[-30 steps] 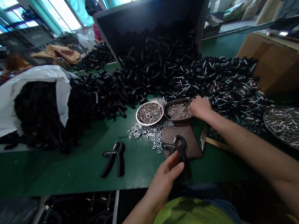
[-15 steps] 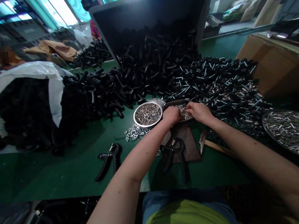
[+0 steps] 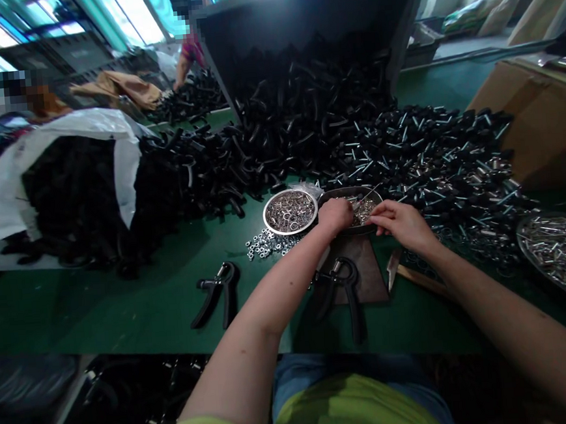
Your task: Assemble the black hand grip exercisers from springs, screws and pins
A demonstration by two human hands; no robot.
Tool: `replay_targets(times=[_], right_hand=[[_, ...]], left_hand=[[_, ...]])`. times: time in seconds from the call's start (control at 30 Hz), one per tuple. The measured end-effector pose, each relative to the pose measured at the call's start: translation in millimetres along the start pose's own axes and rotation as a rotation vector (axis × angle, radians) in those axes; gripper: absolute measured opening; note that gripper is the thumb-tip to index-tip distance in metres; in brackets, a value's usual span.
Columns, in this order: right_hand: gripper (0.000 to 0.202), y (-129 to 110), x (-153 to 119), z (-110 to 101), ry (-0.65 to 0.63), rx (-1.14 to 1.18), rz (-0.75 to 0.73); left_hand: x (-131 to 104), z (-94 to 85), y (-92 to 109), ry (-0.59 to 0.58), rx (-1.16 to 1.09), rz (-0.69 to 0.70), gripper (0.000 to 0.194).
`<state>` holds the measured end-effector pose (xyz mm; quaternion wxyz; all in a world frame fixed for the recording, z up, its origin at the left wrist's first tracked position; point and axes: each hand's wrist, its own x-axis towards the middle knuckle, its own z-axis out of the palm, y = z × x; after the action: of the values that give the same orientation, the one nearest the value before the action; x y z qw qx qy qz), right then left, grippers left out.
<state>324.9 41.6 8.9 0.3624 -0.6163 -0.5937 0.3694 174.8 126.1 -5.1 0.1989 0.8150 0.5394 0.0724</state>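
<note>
My left hand [image 3: 337, 215] reaches over the near rim of a dark oval dish [image 3: 328, 196] of small metal parts. Its fingers are curled closed, and what they hold is hidden. A thin rod [image 3: 372, 193] shows just beyond them, over the dish. At the dish's right edge my right hand [image 3: 404, 225] has thumb and fingertips pinched together; anything between them is too small to name. Below the hands, a black spring hand grip [image 3: 352, 291] lies partly on a brown plate [image 3: 370, 270]. A second hand grip [image 3: 228, 298] lies farther left.
A round white-rimmed dish [image 3: 268, 223] of metal parts stands beside loose nuts [image 3: 266, 244]. A hammer [image 3: 423, 280] lies right. Black handles [image 3: 299, 116] spill from a tipped grey bin [image 3: 317, 23]. A cardboard box [image 3: 525, 121] and large metal-parts tray [image 3: 522, 232] stand right; a person [image 3: 192, 49] works behind.
My right hand has drawn away to the right from my left hand, to the dish's right edge. My left hand stays at the dish. The whole view has shifted slightly.
</note>
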Motion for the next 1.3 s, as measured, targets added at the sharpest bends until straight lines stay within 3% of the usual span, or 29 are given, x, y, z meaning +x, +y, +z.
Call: replay_targets(times=[0.2,0.4,0.5,0.63,0.73,0.87,0.97,1.1,1.3], right_hand=[[0.012,2.7,-28.3,28.0,-0.153,-0.038,-0.021],[0.007,2.5,-36.4,50.4,-0.247,-0.181,-0.220],[0.006,0.6,-34.2,55.6,-0.256,-0.199,-0.288],[0.007,-0.4,-30.9,57.6,-0.278,-0.236,-0.314],[0.007,-2.3,-29.8,58.4,-0.297,-0.327,-0.304],[0.005,-7.6,-25.8,60.3,-0.326,-0.448,-0.264],[0.003,-12.6,-18.3,61.3,-0.359,-0.519,-0.217],[0.003,-19.5,-10.1,61.9,-0.414,-0.625,-0.155],[0.002,-27.7,-17.1,66.3,-0.376,-0.747,-0.158]], left_hand=[[-0.6,-1.9,-14.1,0.067,-0.225,0.033,0.016],[-16.8,-10.2,-18.9,0.093,-0.487,0.006,0.015],[-44.0,-15.3,-27.8,0.074,-0.712,-0.027,0.019],[-94.0,-14.8,-51.2,-0.018,-1.265,-0.173,0.021],[-128.7,-9.2,-68.5,-0.013,-1.392,-0.261,0.027],[-160.0,-3.2,-77.1,0.023,-1.291,-0.286,0.029],[-171.3,0.1,-70.8,0.087,-1.041,-0.180,0.023],[-172.6,10.2,-53.0,0.134,-0.752,0.029,0.014],[-165.9,27.6,-37.7,0.124,-0.569,0.088,0.012]])
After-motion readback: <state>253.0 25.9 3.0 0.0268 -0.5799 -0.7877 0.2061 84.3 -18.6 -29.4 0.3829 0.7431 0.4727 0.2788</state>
